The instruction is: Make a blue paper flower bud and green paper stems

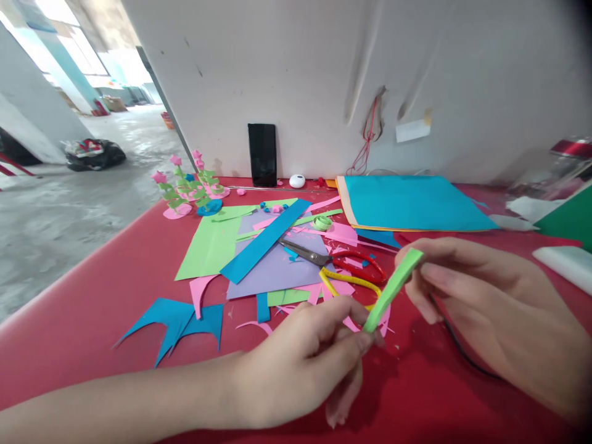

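A narrow green paper strip (392,288) is stretched between both hands above the red table (92,308). My left hand (305,364) pinches its lower end between thumb and fingertips. My right hand (485,302) pinches the upper end, fingers pressed together. Just behind the strip lie scissors (345,266) with red and yellow handles, blades pointing left over a lilac sheet (277,268).
Cut paper is scattered about: a light green sheet (210,246), a blue strip (263,242), blue offcuts (178,320), pink scraps. A stack of blue paper (411,203) lies at the back, paper flowers (189,185) back left, a black phone (262,154) against the wall.
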Demonstrator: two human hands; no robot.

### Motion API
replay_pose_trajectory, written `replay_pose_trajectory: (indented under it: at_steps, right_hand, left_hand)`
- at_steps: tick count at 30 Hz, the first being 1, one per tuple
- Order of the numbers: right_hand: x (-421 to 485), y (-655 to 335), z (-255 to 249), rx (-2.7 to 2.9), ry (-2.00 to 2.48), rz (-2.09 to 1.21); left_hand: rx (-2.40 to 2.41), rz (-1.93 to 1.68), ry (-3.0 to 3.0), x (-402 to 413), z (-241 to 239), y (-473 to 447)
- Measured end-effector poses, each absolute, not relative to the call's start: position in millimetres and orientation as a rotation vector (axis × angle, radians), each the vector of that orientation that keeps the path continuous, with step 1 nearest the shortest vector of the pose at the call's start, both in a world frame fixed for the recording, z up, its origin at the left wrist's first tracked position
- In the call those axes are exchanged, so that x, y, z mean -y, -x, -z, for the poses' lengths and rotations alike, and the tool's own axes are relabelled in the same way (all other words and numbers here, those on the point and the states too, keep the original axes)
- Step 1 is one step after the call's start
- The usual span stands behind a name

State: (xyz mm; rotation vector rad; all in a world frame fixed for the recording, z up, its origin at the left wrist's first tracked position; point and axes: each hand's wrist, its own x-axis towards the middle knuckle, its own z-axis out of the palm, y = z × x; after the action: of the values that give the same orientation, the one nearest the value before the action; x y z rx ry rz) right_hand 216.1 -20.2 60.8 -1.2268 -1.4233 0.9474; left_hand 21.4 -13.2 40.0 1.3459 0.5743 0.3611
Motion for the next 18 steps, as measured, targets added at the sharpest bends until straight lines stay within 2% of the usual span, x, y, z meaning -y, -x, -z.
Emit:
replay_pose_trajectory:
  at_steps: [5,9,12,16,18]
  right_hand:
    - [27.0,-214.9,-61.3,1.398,1.28,-0.844]
    - [28.2,-210.1,-62.5,1.426,1.355,-0.724]
    - [30.5,-202.7,-63.2,1.403,1.335,-0.758]
    - [36.7,-194.2,-61.7,1.401,1.228,-0.927]
    - [40.1,-191.9,-59.7,1.472,1.212,-0.881]
  left_hand:
    - [-0.605,-0.312,-1.409,14.4,-41.7,-21.3]
    - [-0.692,-0.384,-1.769,13.3,-46.6,-20.1]
    - [-0.752,-0.63,-2.004,9.9,-51.6,-17.6]
    - [-0.647,-0.967,-2.02,6.1,-58.2,-13.0]
    - [-0.606,-1.041,-2.015,6.0,-60.8,-11.2]
